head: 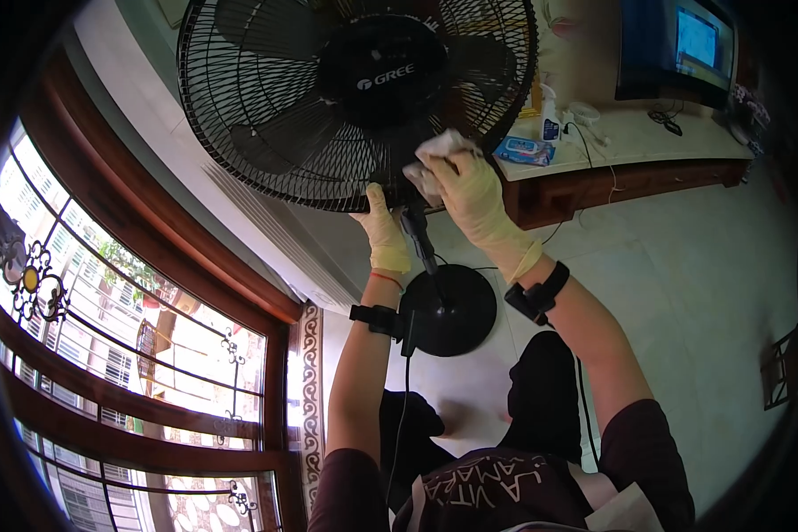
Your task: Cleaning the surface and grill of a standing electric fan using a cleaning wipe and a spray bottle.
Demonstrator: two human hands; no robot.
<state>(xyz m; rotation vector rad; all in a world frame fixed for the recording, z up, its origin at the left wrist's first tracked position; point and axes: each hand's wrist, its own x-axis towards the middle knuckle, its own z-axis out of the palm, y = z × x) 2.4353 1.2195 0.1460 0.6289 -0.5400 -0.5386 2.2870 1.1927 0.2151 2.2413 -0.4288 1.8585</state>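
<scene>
A black Gree pedestal fan (276, 143) stands before me, its round wire grille filling the top of the view and its round base (449, 312) on the floor. My left hand (384, 233), in a pale yellow glove, grips the lower rim of the grille, thumb in front. In a matching glove, my right hand (469, 193) holds a crumpled white wipe or cloth (449, 143) against or just over the lower right of the grille. The fan's pole (420, 236) stands between my hands.
On the right, a light-topped cabinet (671, 149) holds a spray bottle (549, 120), a wipes pack (525, 151), a small white fan (584, 113) and cables. A television (678, 53) is above it. A wood-framed window (239, 319) is at left. Cables hang from both my wristbands.
</scene>
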